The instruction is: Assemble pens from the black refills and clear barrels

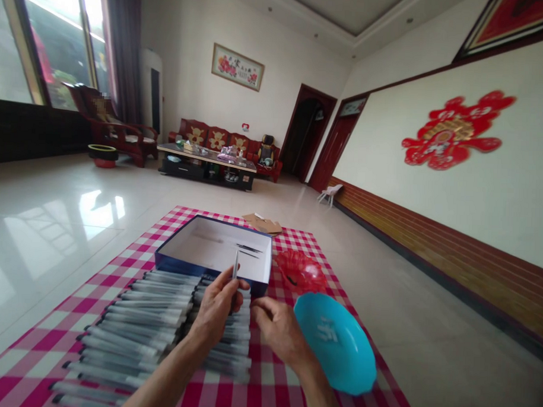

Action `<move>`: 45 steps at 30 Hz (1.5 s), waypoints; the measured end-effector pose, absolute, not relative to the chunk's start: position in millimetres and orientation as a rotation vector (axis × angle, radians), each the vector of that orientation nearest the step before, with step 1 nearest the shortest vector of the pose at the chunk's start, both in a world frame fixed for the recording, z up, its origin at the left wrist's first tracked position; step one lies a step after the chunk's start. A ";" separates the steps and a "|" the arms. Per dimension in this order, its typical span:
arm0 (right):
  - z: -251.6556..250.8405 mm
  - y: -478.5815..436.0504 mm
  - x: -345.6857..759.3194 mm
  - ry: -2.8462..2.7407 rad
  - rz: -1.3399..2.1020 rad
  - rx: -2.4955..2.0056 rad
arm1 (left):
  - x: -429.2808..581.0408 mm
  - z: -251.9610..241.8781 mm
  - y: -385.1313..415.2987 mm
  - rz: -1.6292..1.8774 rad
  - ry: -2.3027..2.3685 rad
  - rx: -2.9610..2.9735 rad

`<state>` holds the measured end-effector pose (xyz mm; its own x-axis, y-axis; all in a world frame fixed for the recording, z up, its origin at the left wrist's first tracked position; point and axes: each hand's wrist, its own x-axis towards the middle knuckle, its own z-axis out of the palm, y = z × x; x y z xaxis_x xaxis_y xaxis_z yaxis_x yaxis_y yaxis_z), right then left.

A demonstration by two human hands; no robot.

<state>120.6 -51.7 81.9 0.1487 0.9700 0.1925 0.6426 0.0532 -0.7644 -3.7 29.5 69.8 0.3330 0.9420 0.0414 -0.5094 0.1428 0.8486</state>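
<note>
My left hand is closed around a slim, pale pen barrel that stands nearly upright, its tip pointing up. Just to its right is my right hand, with fingers curled together; whatever they may hold is hidden. Under and left of my hands lie many clear pens with dark ends, laid side by side in two rows. Beyond them stands a shallow blue box with a white inside, where a few thin dark refills lie. A blue plastic bowl at my right holds several small whitish pieces.
A red translucent bowl sits behind the blue one. Flat brown cardboard lies at the far edge of the pink checked tablecloth. Across the tiled floor are a low table, a wooden sofa and a small chair.
</note>
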 end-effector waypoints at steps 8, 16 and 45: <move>62.2 -79.0 253.2 -1.569 -0.028 -2.380 | -1.7 70.6 23.0 0.914 0.687 1.105; 35.4 -75.2 290.2 -1.542 0.025 -2.563 | 3.5 63.2 25.4 0.863 0.689 1.226; 67.1 -42.0 168.6 -0.680 0.849 -1.148 | 8.8 46.2 12.6 0.808 0.455 1.618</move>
